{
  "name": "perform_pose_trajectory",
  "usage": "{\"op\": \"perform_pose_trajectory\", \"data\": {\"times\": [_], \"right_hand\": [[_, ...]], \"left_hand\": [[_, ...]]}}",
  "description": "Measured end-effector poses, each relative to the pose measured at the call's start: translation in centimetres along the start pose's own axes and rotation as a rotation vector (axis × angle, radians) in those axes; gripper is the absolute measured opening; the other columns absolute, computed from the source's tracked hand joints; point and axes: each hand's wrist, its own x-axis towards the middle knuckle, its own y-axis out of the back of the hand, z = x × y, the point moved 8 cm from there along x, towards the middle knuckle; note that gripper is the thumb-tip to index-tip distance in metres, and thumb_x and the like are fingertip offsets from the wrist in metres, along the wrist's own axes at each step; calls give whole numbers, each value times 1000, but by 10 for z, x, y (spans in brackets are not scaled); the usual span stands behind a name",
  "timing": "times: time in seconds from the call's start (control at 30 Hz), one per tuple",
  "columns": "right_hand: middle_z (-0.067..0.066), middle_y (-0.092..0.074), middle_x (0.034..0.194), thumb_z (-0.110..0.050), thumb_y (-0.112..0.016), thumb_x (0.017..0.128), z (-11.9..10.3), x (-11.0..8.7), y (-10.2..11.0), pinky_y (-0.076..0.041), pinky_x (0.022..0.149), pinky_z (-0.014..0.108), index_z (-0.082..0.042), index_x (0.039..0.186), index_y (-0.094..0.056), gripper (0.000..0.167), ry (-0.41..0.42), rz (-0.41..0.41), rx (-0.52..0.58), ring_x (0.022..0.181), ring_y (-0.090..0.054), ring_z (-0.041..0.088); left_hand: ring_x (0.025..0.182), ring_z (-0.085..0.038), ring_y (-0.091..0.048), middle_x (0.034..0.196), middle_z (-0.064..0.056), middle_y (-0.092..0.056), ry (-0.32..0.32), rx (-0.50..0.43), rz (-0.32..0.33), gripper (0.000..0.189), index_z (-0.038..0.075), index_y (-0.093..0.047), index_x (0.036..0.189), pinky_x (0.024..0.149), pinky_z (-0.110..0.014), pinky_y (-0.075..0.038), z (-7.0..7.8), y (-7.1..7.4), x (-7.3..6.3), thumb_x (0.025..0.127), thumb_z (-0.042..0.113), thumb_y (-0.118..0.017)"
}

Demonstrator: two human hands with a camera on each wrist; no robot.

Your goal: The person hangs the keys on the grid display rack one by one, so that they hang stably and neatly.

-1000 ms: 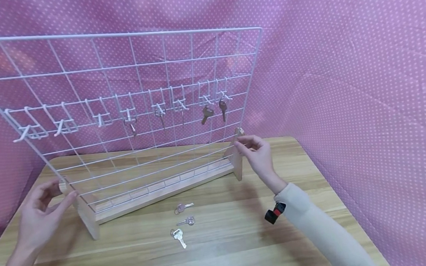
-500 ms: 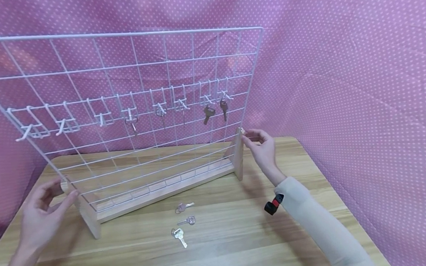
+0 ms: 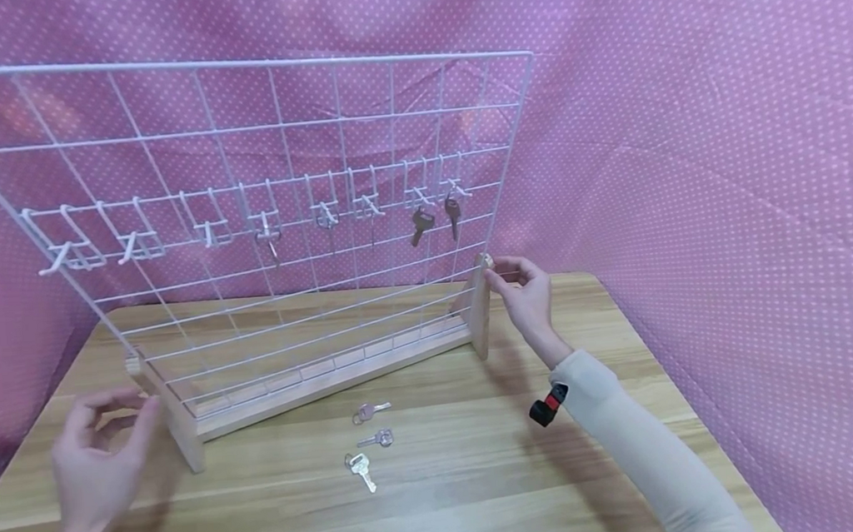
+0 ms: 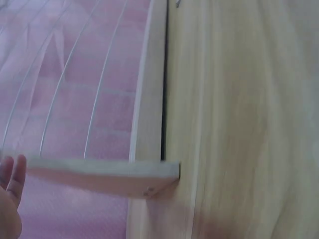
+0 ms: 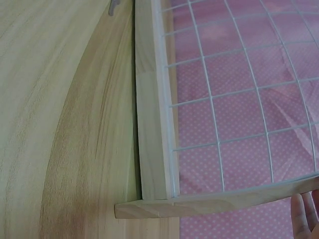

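Note:
A white wire grid rack (image 3: 280, 127) stands upright in a wooden base (image 3: 330, 380) with an end panel at each side. White hooks (image 3: 209, 231) line one row of the grid. Several keys (image 3: 423, 223) hang from the hooks at the middle and right. My left hand (image 3: 100, 467) is beside the left end panel (image 3: 175, 415), thumb and fingers parted and holding nothing. At the top of the right end panel (image 3: 480, 303), my right hand (image 3: 528, 295) has its fingertips against the outer side. In the right wrist view the fingers (image 5: 299, 214) lie along that panel, partly cut off.
Three loose keys lie on the wooden table in front of the base: one (image 3: 366, 413) nearest it, another (image 3: 380, 438) in the middle, and a bright key (image 3: 361, 470) nearest me. Pink dotted cloth (image 3: 688, 153) surrounds the table (image 3: 446, 515) at the back and sides.
My right hand has shifted slightly right, from over the right panel's edge to its outer side. My left hand has come down and away from the top of the left panel.

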Motion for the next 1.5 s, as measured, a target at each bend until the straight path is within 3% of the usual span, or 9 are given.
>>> {"op": "perform_pose_trajectory", "data": {"times": [0.13, 0.3, 0.47, 0.6, 0.7, 0.93, 1.2, 1.5], "right_hand": [[-6, -72, 96, -7, -81, 91, 0, 0, 0, -63, 72, 12, 3, 114, -73, 26, -2, -2, -6, 79, -66, 2], [5, -75, 100, -7, -81, 91, -1, 1, 0, -63, 71, 12, 4, 114, -73, 26, 6, -3, -6, 79, -66, 2], [14, -76, 102, -6, -81, 91, 0, 1, 0, -63, 70, 11, 5, 113, -73, 25, 6, -1, -1, 77, -66, 1], [8, -77, 99, -5, -81, 91, 0, 1, -1, -64, 70, 12, 6, 113, -73, 25, 0, -3, 5, 76, -67, 1], [3, -76, 97, -4, -81, 91, 0, 1, 0, -64, 70, 13, 6, 113, -72, 26, -1, -2, 7, 76, -67, 1], [4, -75, 99, -3, -81, 91, -1, 0, 0, -64, 69, 12, 5, 113, -72, 25, 0, 1, -2, 77, -67, 1], [-6, -74, 93, -4, -81, 91, -2, -1, 1, -65, 69, 13, 6, 113, -72, 25, 15, 5, 5, 76, -67, 1], [24, -75, 106, -2, -81, 91, -2, 0, 0, -66, 69, 17, 6, 114, -73, 26, 14, 10, -1, 76, -66, 1]], "left_hand": [[93, 5, -66, 108, 19, -71, -84, 48, -184, 32, -21, -61, 105, 85, -2, -57, 14, -30, -12, 75, -30, -69], [99, 7, -65, 113, 15, -71, -94, 133, -429, 39, -2, -69, 111, 89, -3, -55, 18, -74, -33, 77, -18, -80], [102, 0, -65, 114, 6, -73, -111, 288, -660, 37, 15, -71, 115, 88, -14, -61, 9, -112, -59, 84, 3, -86], [100, -7, -69, 114, 11, -73, -98, 368, -814, 32, 22, -70, 116, 86, -29, -67, -4, -132, -77, 90, 10, -82], [100, -7, -70, 113, 16, -72, -67, 391, -896, 31, 26, -69, 115, 89, -31, -67, -14, -143, -88, 91, 12, -81], [97, -2, -65, 105, 17, -71, -133, 351, -986, 23, 24, -72, 108, 87, -27, -64, -20, -164, -105, 89, 16, -83], [93, 4, -58, 99, 21, -68, -155, 404, -1048, 17, 28, -74, 101, 82, -21, -62, -23, -177, -111, 89, 18, -82], [91, 2, -54, 95, 23, -66, -162, 430, -1072, 15, 31, -75, 96, 76, -20, -56, -26, -185, -112, 89, 20, -83]]}}
